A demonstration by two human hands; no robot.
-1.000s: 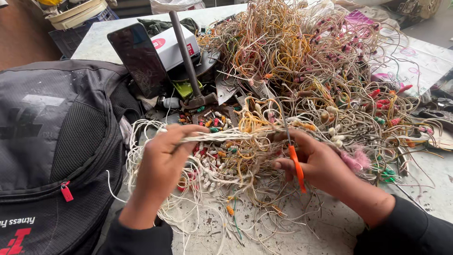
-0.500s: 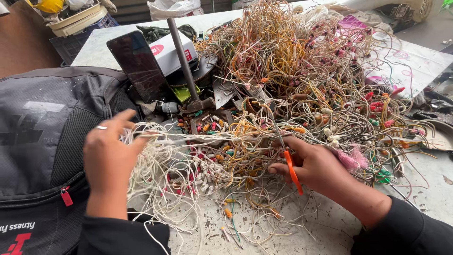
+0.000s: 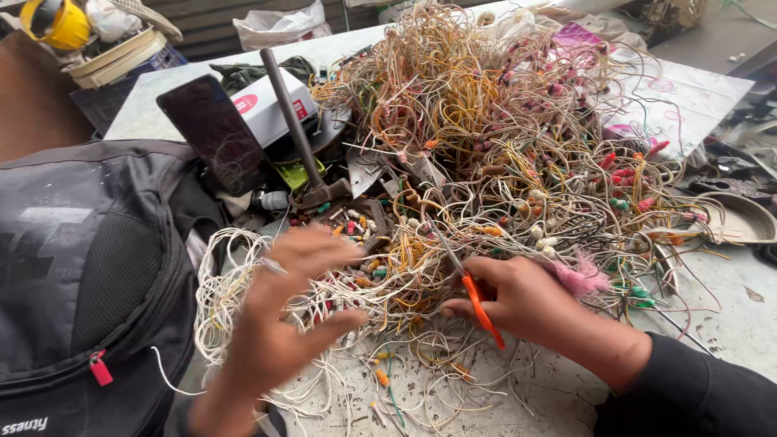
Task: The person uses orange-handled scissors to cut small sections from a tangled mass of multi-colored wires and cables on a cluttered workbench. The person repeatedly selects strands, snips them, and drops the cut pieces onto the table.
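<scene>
Two hands work at the near edge of a great tangle of thin wires [image 3: 518,154] heaped on a pale desk [image 3: 688,97]. The left hand [image 3: 283,316] is blurred, its fingers spread open over a looser bunch of white wires [image 3: 218,299] that spills toward the near edge; it hovers at or just on them, and I cannot tell whether it presses down. The right hand [image 3: 526,303] is closed around a pair of scissors with orange handles [image 3: 481,307], whose thin metal blades point up and away into the tangle (the tips are lost among the strands). Just right of that hand a small pink tuft [image 3: 583,277] sits on the wires.

Most of the heap is yellow, tan and white wire, dotted with small coloured plugs in red, green and orange. Left of the hands a black backpack [image 3: 81,275] with a red zip pull covers the desk's near left corner. Behind it a dark phone [image 3: 217,133] leans upright against a white box [image 3: 271,109], and a hammer [image 3: 312,174] stands head down with its grey handle slanting up to the left. A yellow hard hat [image 3: 57,23] lies at the far left, beyond the desk.
</scene>
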